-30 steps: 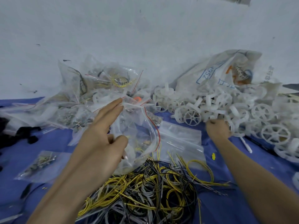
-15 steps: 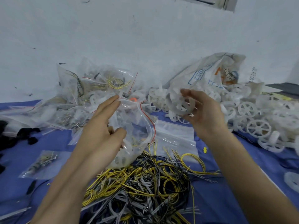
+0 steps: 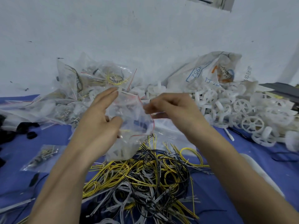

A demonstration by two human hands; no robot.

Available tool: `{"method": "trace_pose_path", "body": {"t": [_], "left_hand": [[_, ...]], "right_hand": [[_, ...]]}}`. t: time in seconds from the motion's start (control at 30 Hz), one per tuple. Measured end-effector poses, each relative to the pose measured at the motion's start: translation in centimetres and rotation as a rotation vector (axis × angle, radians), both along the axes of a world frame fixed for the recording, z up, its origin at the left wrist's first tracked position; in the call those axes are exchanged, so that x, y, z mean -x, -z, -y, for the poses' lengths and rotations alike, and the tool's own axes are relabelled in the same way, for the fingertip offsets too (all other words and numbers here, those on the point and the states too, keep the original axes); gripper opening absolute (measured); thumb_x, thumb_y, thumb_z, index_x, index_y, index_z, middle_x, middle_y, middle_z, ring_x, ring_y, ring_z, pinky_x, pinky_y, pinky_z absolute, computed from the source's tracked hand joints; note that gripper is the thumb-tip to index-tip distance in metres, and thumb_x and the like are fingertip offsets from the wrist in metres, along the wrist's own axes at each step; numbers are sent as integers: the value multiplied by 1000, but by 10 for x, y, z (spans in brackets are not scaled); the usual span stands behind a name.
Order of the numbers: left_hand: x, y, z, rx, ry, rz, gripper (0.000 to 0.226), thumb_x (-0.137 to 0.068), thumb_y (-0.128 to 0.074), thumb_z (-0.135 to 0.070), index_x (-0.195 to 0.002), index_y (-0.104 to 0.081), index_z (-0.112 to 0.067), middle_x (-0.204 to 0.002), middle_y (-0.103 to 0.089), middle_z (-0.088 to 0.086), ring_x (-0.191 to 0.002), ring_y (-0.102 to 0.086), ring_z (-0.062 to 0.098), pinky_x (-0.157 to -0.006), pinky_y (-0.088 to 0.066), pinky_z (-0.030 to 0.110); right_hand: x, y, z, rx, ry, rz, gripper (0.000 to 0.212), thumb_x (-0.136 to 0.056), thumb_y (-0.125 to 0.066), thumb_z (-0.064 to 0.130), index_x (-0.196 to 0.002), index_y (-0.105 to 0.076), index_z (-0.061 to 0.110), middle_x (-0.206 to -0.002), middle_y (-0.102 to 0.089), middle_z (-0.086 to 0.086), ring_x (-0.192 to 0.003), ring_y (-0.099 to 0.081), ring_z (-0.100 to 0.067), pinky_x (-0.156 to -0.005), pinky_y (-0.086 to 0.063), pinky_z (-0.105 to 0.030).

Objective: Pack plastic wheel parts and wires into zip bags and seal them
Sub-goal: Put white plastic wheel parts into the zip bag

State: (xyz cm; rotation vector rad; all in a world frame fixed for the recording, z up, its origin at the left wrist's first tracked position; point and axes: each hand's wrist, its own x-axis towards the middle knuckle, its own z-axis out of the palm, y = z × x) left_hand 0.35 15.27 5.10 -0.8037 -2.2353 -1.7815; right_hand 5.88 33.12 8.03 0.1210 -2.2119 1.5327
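My left hand (image 3: 97,125) holds a clear zip bag (image 3: 132,126) with a red seal line, thumb in front and fingers stretched up behind it. The bag hangs above a tangle of yellow, black and white wires (image 3: 145,178). My right hand (image 3: 171,109) is at the bag's open mouth with its fingers curled inward, where the white plastic wheel it carries is mostly hidden by the fingers and the bag film. A heap of white plastic wheels (image 3: 242,109) lies to the right on the blue cloth (image 3: 218,159).
Filled zip bags (image 3: 90,88) pile up at the back left against the white wall. A big printed sack (image 3: 210,70) lies behind the wheels. A small packed bag (image 3: 43,156) and black parts (image 3: 24,131) sit on the left. Empty zip bags (image 3: 171,133) lie under my right wrist.
My right hand picked a wheel from the heap, carried it left and now reaches the bag's mouth. My left hand kept holding the bag open.
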Motion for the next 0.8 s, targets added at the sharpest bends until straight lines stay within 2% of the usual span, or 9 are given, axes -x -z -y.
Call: {"method": "trace_pose_path", "body": {"t": [0.07,0.13,0.23,0.33,0.37,0.47,0.53,0.67,0.8], "left_hand": [[4,-1,5,-10,-42,-6,62,-86,-46,5,-139,-44,-27,-130,-36,-36,-116,-56,28,-79,-51,31],[6,-1,7,-31,-77,-3,63,-85,-45,7,-138,-45,-26,-128,-37,-36,-124,-49,35,-80,-51,33],[6,0,7,-43,-97,-19,63,-84,-45,8,-137,-47,-25,-127,-38,-37,-119,-53,33,-60,-49,20],[5,1,5,-19,-95,-29,64,-83,-45,8,-136,-48,-27,-123,-37,-43,-83,-65,6,-49,-47,16],[5,2,5,-16,-92,-27,64,-83,-46,8,-136,-48,-27,-121,-36,-45,-69,-62,3,-45,-45,14],[6,3,2,-9,-92,-31,64,-83,-46,9,-135,-49,-29,-118,-36,-49,-57,-58,5,-43,-43,11],[8,4,1,-12,-101,-27,64,-83,-46,9,-134,-49,-30,-118,-37,-49,-49,-58,4,-42,-44,13],[9,5,1,-33,-88,-20,63,-83,-47,11,-128,-52,-33,-119,-40,-49,-51,-60,2,-40,-43,14],[9,4,-1,-43,-72,-40,60,-70,-49,-7,-121,-51,-39,-115,-41,-52,-53,-60,1,-39,-42,14]], "right_hand": [[2,13,-14,-19,162,7,26,-90,-57,10,-66,-67,7,-68,-70,-7,-54,-61,-15,-54,-50,-24],[9,40,-24,-355,267,267,24,-88,-62,17,-71,-68,2,-69,-68,-12,-50,-54,-13,-57,-47,-28],[19,83,-23,-648,151,687,34,-81,-72,31,-84,-70,-3,-82,-70,-18,-64,-59,-19,-65,-50,-31],[26,105,-18,-751,172,691,29,-78,-74,31,-82,-69,2,-88,-70,-15,-82,-65,-28,-74,-53,-37],[26,107,-18,-749,181,642,20,-79,-73,29,-78,-67,9,-89,-70,-12,-84,-65,-27,-75,-53,-35],[19,108,-19,-557,156,430,13,-84,-68,25,-75,-58,24,-86,-68,-1,-74,-61,-12,-66,-46,-27],[10,102,-24,-285,167,217,13,-88,-64,20,-77,-56,20,-71,-68,4,-55,-53,0,-55,-40,-18],[-8,98,-64,233,351,-5,12,-91,-58,9,-79,-58,10,-56,-64,0,-40,-45,-5,-42,-35,-16],[-20,112,-116,5,612,243,9,-92,-59,14,-87,-64,8,-65,-65,-2,-50,-53,-11,-56,-43,-30]]}}
